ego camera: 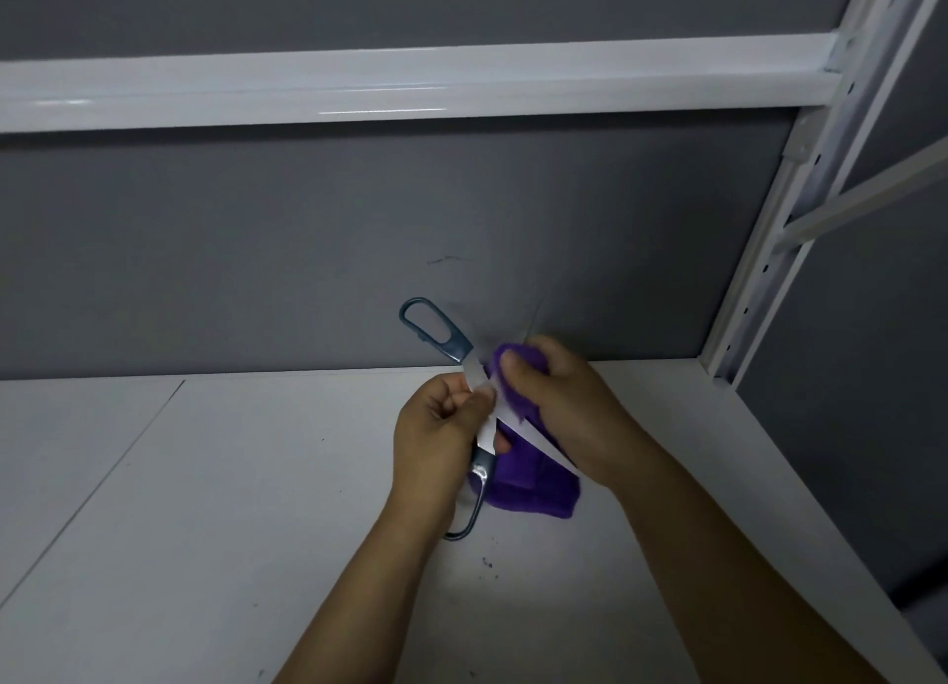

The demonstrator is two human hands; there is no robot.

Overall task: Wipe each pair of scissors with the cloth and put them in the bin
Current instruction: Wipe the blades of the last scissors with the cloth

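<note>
A pair of scissors with dark blue-grey plastic loop handles and pale, shiny metal blades is held in the air just above the white shelf board, near the grey back panel. The scissors are spread wide open. One handle loop sticks up and to the left, clear of both hands, and the other hangs down below the left wrist. One long blade runs down to the right and ends under the right hand. The left hand has its fingers and thumb curled tightly round the blades where the two halves cross. The right hand grips a fuzzy purple cloth, bunched under its curled fingers, with the thumb pressing the cloth's top fold against the blade. The rest of the cloth hangs below the hand behind the long blade, and whether its lower edge touches the board cannot be told. A glossy white metal rail crosses above, and it meets a white perforated upright post on the right.
</note>
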